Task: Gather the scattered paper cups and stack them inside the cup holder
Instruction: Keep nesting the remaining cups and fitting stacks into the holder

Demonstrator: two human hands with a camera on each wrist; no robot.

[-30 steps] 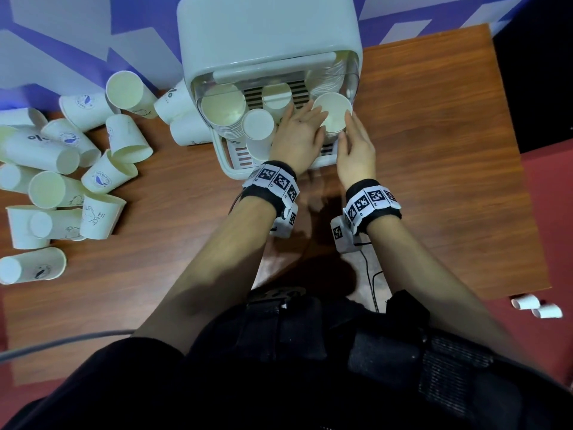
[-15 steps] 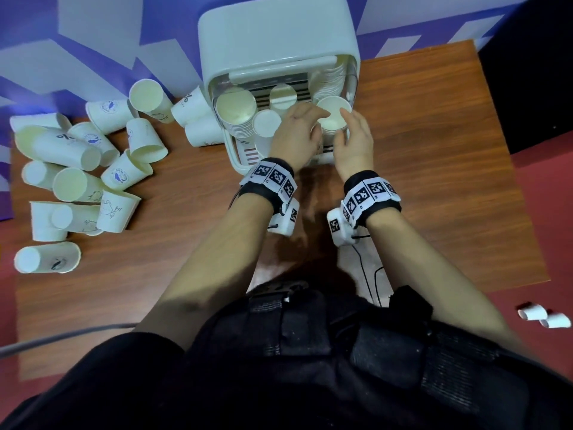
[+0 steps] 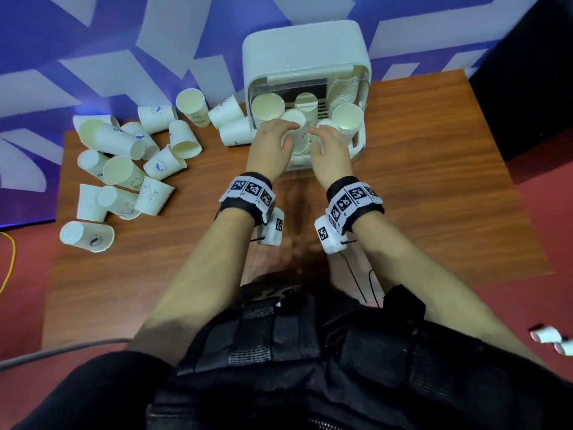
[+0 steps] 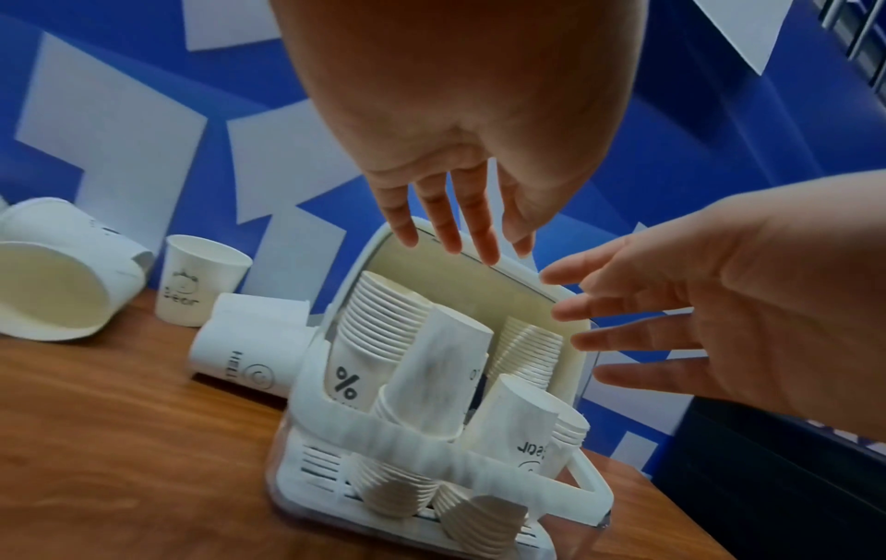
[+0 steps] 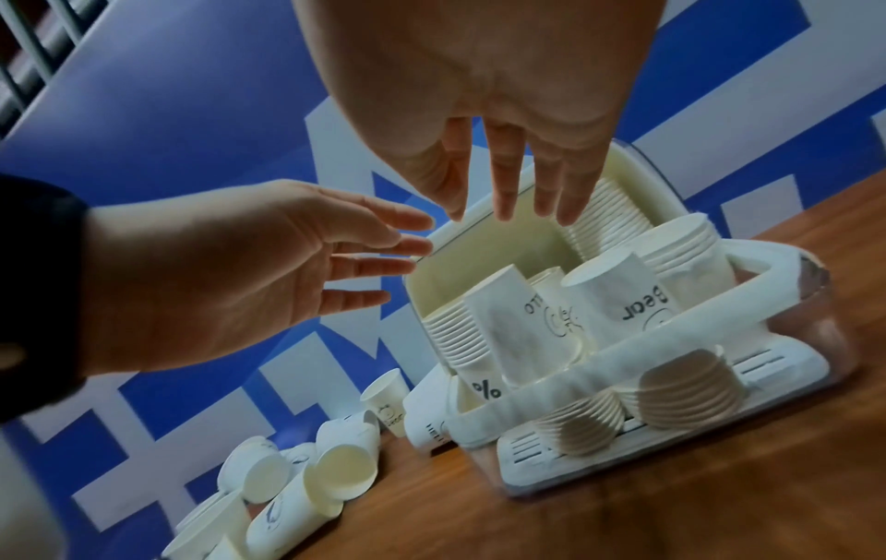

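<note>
In the head view the fingertips of both hands were hidden behind cups at the mouth of the cup holder (image 3: 305, 54), so contact could not be judged there. The wrist views settled it: the left hand (image 4: 460, 151) and the right hand (image 5: 484, 98) both hovered above the holder with fingers straight and slightly spread, holding nothing and touching no cup. The holder's rear compartments were partly masked by its raised lid, and blur made the cup prints hard to read, apart from a "%" mark on the left stack (image 4: 347, 379).

The holder stood at the back of the wooden table (image 3: 434, 187), against the blue and white wall (image 3: 93, 41). It held several nested stacks, some upright, 2 lying in the front tray (image 5: 637, 401). The scattered paper cups (image 3: 124, 169) lay on the table's left side, well apart from the hands; 2 more lay just beside the holder's left wall.

1 second earlier both hands were closed around the right-hand stack (image 3: 347, 119); now they had let go and sat further left, over the middle stacks.
</note>
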